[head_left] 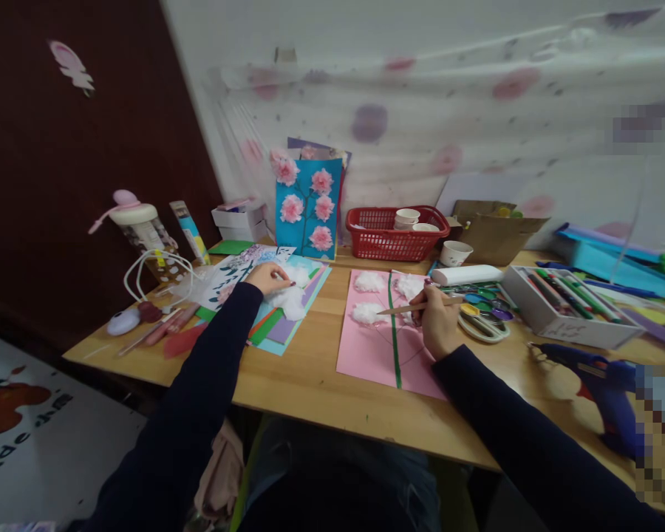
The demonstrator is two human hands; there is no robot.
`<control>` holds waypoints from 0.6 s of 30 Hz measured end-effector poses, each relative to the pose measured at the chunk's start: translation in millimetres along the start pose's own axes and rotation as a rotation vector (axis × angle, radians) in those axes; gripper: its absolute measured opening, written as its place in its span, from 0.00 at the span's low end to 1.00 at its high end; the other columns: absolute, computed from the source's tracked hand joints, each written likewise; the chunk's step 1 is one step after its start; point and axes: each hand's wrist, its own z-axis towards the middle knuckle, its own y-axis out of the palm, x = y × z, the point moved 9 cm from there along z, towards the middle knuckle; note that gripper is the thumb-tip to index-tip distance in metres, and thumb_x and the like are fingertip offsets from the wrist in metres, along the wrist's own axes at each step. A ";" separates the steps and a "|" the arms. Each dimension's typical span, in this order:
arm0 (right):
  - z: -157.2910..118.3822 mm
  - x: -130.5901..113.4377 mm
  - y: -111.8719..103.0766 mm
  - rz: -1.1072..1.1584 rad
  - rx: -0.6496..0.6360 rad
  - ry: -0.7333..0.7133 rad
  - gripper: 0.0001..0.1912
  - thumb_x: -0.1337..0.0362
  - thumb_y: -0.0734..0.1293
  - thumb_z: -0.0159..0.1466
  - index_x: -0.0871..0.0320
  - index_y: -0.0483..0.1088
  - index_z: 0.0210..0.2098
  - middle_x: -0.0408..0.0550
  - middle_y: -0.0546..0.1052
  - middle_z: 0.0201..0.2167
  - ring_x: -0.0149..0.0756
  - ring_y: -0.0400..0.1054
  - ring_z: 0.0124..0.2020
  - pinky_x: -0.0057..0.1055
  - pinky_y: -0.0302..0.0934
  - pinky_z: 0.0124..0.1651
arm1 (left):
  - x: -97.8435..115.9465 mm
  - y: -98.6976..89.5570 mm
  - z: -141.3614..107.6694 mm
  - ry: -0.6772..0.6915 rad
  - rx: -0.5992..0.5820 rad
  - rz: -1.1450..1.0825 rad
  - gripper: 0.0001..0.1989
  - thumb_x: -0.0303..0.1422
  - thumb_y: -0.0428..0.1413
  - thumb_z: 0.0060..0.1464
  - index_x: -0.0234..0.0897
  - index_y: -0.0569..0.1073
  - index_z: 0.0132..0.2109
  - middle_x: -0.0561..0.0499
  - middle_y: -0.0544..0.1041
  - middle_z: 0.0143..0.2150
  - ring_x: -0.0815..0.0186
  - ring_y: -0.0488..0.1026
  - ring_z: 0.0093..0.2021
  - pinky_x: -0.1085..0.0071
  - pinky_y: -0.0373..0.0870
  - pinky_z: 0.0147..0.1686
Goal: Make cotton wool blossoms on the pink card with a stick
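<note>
My left hand (270, 279) is over a loose pile of white cotton wool (291, 301), its fingers pinched together at the tufts. Beneath the cotton lie coloured sheets of paper (284, 332). In my right hand (439, 321) a pointed wooden stick (399, 308) lies crosswise, its tip toward the left. That hand is above a pink sheet (364, 360) with a green stem (395, 347) down its middle, thin drawn lines and several white cotton tufts (370, 281). The hand partly hides the tufts on the right side.
A blue card with pink paper flowers (306, 198) leans on the wall. Beside it stands a red basket (388, 244) with paper cups. On the right are a box of pens (573, 303), scissors (485, 325) and a blue glue gun (592, 377). A patterned bottle (144, 229) stands left.
</note>
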 end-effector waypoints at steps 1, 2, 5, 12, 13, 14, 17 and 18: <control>-0.1 -0.1 -0.2 -0.002 0.003 0.000 0.20 0.59 0.60 0.57 0.58 0.62 0.11 0.38 0.58 0.03 0.24 0.50 0.06 0.22 0.45 0.09 | 0.4 2.7 0.0 0.008 -0.021 0.043 0.13 0.41 0.61 0.34 0.37 0.76 0.26 0.48 0.75 0.30 0.61 0.70 0.33 0.67 0.66 0.35; -0.1 -0.1 -0.5 -0.004 0.006 0.000 0.20 0.59 0.60 0.57 0.58 0.62 0.11 0.38 0.59 0.03 0.24 0.50 0.06 0.22 0.45 0.09 | 0.9 5.1 0.0 0.020 -0.037 0.071 0.12 0.41 0.62 0.34 0.37 0.76 0.24 0.48 0.75 0.30 0.61 0.70 0.33 0.67 0.66 0.35; -0.2 -0.4 -0.7 -0.006 0.008 -0.003 0.20 0.58 0.59 0.58 0.58 0.62 0.11 0.38 0.59 0.04 0.24 0.49 0.06 0.22 0.45 0.10 | 0.0 2.5 0.7 0.030 -0.006 0.039 0.09 0.39 0.61 0.34 0.37 0.75 0.23 0.48 0.75 0.31 0.61 0.70 0.34 0.67 0.66 0.36; 0.3 -0.2 -0.3 0.020 0.006 -0.019 0.20 0.59 0.60 0.57 0.58 0.62 0.11 0.38 0.58 0.04 0.24 0.50 0.06 0.22 0.46 0.10 | -4.2 -10.9 0.1 -0.070 0.087 -0.453 0.14 0.38 0.63 0.35 0.33 0.72 0.27 0.48 0.77 0.29 0.64 0.73 0.32 0.67 0.68 0.38; 0.6 0.4 -0.2 0.027 0.003 -0.017 0.20 0.59 0.60 0.57 0.59 0.62 0.11 0.38 0.58 0.04 0.24 0.50 0.06 0.22 0.46 0.10 | -5.2 -10.8 -0.1 -0.095 0.089 -0.497 0.14 0.37 0.64 0.33 0.33 0.71 0.27 0.48 0.77 0.28 0.64 0.73 0.31 0.67 0.68 0.38; 0.8 1.1 -0.4 0.031 0.004 -0.014 0.20 0.58 0.60 0.57 0.59 0.62 0.11 0.38 0.58 0.04 0.24 0.50 0.06 0.22 0.45 0.10 | -6.4 -11.0 -0.5 -0.120 0.095 -0.529 0.15 0.36 0.65 0.32 0.33 0.71 0.28 0.49 0.76 0.27 0.63 0.74 0.31 0.66 0.69 0.38; 1.2 3.1 -0.7 0.032 0.003 -0.007 0.20 0.59 0.60 0.57 0.59 0.62 0.11 0.38 0.58 0.04 0.23 0.50 0.06 0.21 0.45 0.10 | -6.8 -11.7 -1.0 -0.138 0.109 -0.607 0.20 0.31 0.66 0.28 0.32 0.71 0.33 0.49 0.77 0.28 0.64 0.74 0.31 0.65 0.69 0.38; 1.2 3.3 -0.5 0.031 0.000 -0.008 0.20 0.59 0.60 0.57 0.59 0.62 0.11 0.38 0.58 0.04 0.23 0.50 0.06 0.21 0.45 0.10 | -5.5 -11.4 -1.0 -0.124 0.104 -0.634 0.23 0.30 0.66 0.28 0.31 0.71 0.36 0.49 0.77 0.29 0.64 0.75 0.32 0.65 0.70 0.38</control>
